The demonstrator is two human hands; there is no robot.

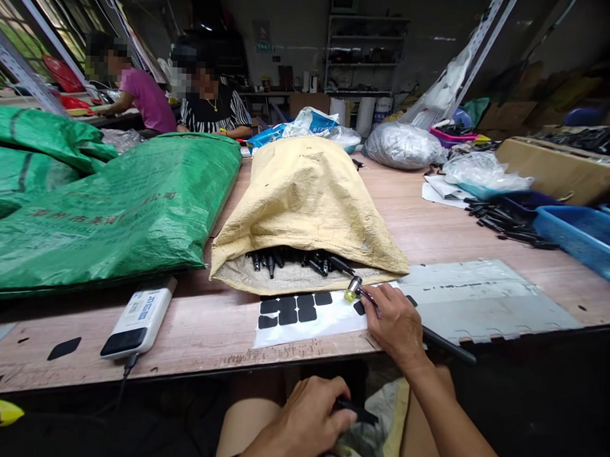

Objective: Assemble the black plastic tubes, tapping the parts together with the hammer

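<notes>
My right hand is closed round a small hammer with a metal head and a yellowish tip; its black handle sticks out behind my wrist. The hammer head is just in front of a pale yellow woven sack, whose mouth faces me. Inside the mouth lie several slim black parts. Lower down, over my lap, my left hand grips a black plastic piece between thumb and fingers. Its exact kind is not clear. Below my right hand lies a white sheet with black rounded stickers.
A green woven sack fills the left side, with a white power bank and cable before it. At right are a grey mat, loose black parts and a blue tray. Two people sit across at left. Another open sack is between my legs.
</notes>
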